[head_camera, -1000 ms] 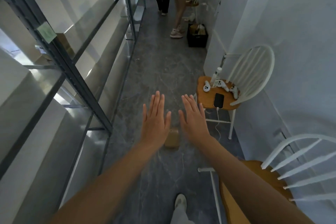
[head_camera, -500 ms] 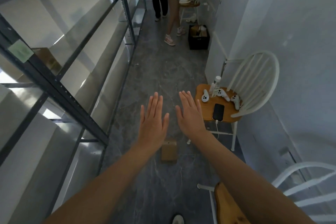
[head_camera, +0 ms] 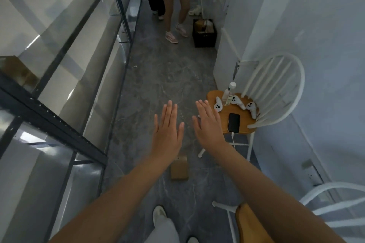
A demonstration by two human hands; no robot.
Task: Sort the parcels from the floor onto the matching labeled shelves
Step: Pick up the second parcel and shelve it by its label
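On the grey marble-patterned floor [head_camera: 158, 77], just below the outstretched wrists, lies one small brown cardboard parcel [head_camera: 179, 169], flat and untouched, well apart from the metal shelving [head_camera: 59, 128] that runs along the left of the corridor. Both hands are held out palm-down with nothing in them: the left hand [head_camera: 167, 132] has its fingers straight and close together, and the right hand [head_camera: 209, 126] is likewise flat and released. Neither touches the parcel.

Judging from this, the sorting looks barely begun for this parcel (it has yet to be picked up, read and carried to its shelf). One brown box [head_camera: 17, 71] appears to sit on a shelf at the left edge, seen dimly behind the shelf board, so some placing may already be done. No other parcels show on the floor.

As for writing, no shelf label is visible, and the parcel's top shows no print I can make out. A white bottle [head_camera: 229, 92] on the wooden-seated chair [head_camera: 276, 92] carries a label, too small to read.
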